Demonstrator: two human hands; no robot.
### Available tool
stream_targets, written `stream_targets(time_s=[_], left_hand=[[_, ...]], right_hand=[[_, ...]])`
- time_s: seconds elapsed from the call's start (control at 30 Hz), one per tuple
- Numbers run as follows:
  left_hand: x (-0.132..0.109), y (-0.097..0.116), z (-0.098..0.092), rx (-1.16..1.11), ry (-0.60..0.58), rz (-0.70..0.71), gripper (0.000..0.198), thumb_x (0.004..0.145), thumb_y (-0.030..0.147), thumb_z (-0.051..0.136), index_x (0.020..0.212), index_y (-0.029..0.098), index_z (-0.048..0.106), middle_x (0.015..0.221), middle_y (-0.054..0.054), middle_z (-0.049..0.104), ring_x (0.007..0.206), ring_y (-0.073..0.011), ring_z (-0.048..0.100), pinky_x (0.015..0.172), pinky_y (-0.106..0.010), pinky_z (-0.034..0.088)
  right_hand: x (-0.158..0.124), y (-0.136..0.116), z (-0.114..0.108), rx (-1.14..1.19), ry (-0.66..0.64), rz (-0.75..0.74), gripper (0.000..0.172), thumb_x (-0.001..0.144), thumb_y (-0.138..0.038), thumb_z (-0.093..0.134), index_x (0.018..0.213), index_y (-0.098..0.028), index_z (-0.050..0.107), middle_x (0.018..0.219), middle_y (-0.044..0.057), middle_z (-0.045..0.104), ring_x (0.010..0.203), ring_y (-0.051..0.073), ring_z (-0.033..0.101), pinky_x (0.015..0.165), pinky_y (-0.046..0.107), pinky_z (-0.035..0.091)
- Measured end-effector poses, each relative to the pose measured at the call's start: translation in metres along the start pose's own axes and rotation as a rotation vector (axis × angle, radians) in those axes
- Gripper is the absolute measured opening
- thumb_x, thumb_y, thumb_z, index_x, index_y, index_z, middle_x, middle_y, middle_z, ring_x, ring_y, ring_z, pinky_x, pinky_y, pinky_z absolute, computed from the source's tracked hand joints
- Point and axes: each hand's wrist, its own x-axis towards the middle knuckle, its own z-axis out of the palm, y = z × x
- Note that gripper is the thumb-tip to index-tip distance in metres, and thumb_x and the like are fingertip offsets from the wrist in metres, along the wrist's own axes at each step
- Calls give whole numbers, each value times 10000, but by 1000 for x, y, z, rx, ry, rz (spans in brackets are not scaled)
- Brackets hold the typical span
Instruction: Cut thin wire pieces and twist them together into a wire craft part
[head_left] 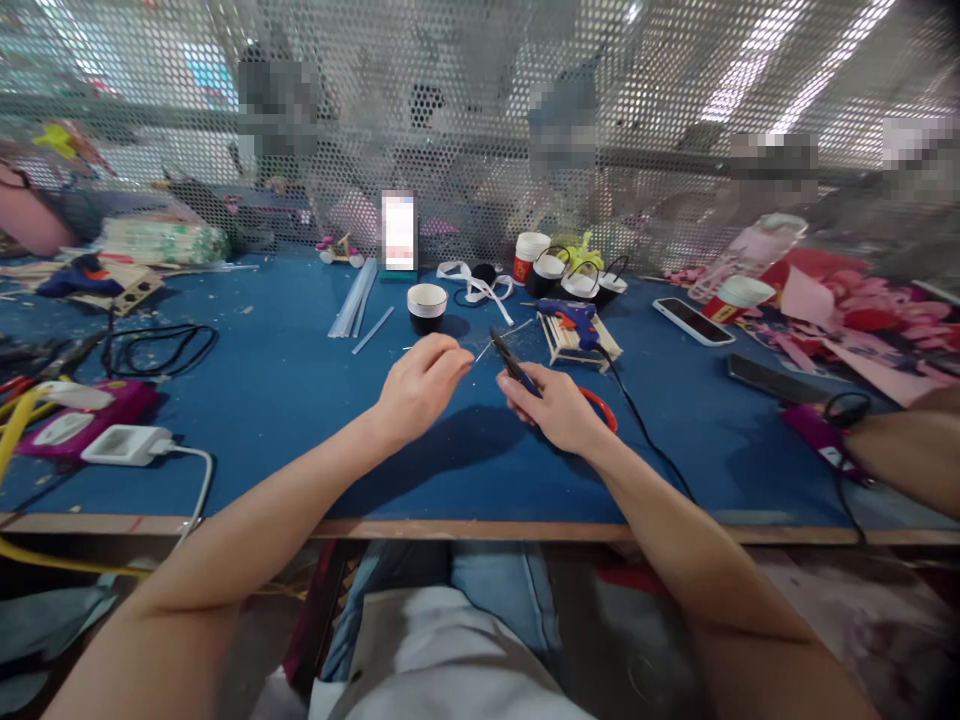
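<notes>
My left hand [421,388] is closed in a pinch on a thin, pale wire-like piece [484,353]. This piece reaches toward the dark jaws of a pair of pliers [504,347]; whether they touch it, I cannot tell. Wrapped round the pliers is my right hand [551,405], with a red handle loop showing beyond the wrist. A small black-and-white cup [427,308] stands just beyond my left hand. Past my right hand, a blue glue gun [571,322] rests on a small wooden stick rack [611,345].
Clear glue sticks [354,300] and white ribbon [487,285] lie farther back. A lit phone [398,232] stands against the perforated metal screen [465,130]. Several small black-and-white cups [581,285] sit back right. A purple power strip [112,405] is left; another person's arm [911,455] enters right.
</notes>
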Motion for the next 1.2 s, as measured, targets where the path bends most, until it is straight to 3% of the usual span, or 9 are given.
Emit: stream_targets(time_s=[0.1, 0.23, 0.5, 0.8, 0.9, 1.0, 1.1, 1.2], left_hand=[[6, -4, -1, 200, 51, 214, 111, 833, 211, 496, 879, 149, 576, 878, -89, 584, 843, -159, 528, 752, -289, 453], [8, -8, 3, 257, 70, 318, 94, 827, 207, 511, 872, 141, 560, 822, -77, 587, 774, -151, 518, 711, -276, 459], [8, -6, 5, 263, 151, 320, 88, 810, 186, 537, 862, 134, 585, 792, -72, 595, 741, -138, 519, 688, -256, 460], [8, -4, 5, 211, 119, 228, 127, 811, 198, 533, 875, 158, 635, 834, -74, 639, 749, -140, 532, 698, -269, 442], [10, 1, 4, -4, 92, 24, 129, 803, 239, 547, 812, 175, 659, 817, -65, 641, 765, -142, 544, 725, -281, 435], [14, 6, 3, -495, 15, -488, 145, 738, 300, 622, 724, 157, 642, 707, -37, 613, 628, -106, 518, 602, -245, 420], [17, 7, 4, -1110, -143, -991, 202, 667, 303, 683, 671, 132, 577, 630, -2, 560, 471, -40, 409, 455, -181, 324], [16, 6, 4, -1358, -188, -1139, 216, 640, 266, 704, 685, 125, 548, 640, 11, 547, 454, -13, 389, 445, -154, 304]], right_hand=[[-1, 0, 4, -37, -22, -42, 333, 823, -469, 457, 880, -159, 564, 630, 1, 532, 516, 108, 484, 506, 241, 386], [-2, 0, 7, -77, -37, -71, 322, 835, -456, 439, 875, -162, 563, 636, -1, 531, 525, 107, 474, 522, 245, 375], [-2, 0, 8, -56, -28, -59, 315, 838, -465, 429, 839, -172, 544, 618, -8, 515, 509, 100, 459, 497, 238, 352], [-2, 0, 8, -20, -30, -32, 310, 835, -470, 431, 817, -176, 528, 604, -14, 516, 501, 103, 477, 494, 236, 370], [-2, 0, 8, -69, -18, -63, 314, 842, -462, 420, 805, -171, 533, 608, -6, 530, 511, 110, 482, 500, 240, 368], [-1, 1, 10, -133, 40, -111, 315, 839, -443, 435, 865, -157, 564, 654, 18, 576, 566, 131, 516, 547, 255, 390], [-1, 3, 13, -185, 114, -175, 311, 830, -416, 463, 914, -143, 584, 753, 50, 623, 652, 151, 551, 621, 271, 411], [0, 3, 13, -192, 122, -191, 307, 825, -409, 473, 919, -140, 587, 767, 53, 628, 658, 152, 552, 627, 272, 410]])
